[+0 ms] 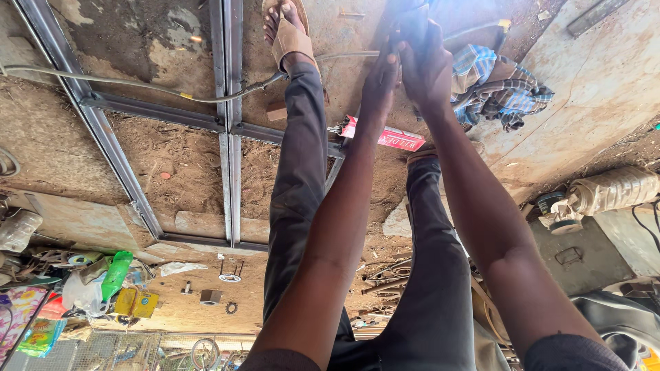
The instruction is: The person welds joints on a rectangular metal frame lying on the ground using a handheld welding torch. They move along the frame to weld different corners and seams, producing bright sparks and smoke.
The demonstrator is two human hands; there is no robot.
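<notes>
Right hand [427, 65]: fingers wrapped tight around a dark tool [412, 20], held over the concrete floor [605, 75]. Left hand [380, 82]: pressed against the right; its grip cannot be told. Just beyond: checked cloth [498, 86], red box [392, 136]. Further out: steel frame [230, 130], cable [137, 86], sandalled foot [287, 34].

Dark grey trousers [302, 172], tan sandal [289, 38], bare forearms
</notes>
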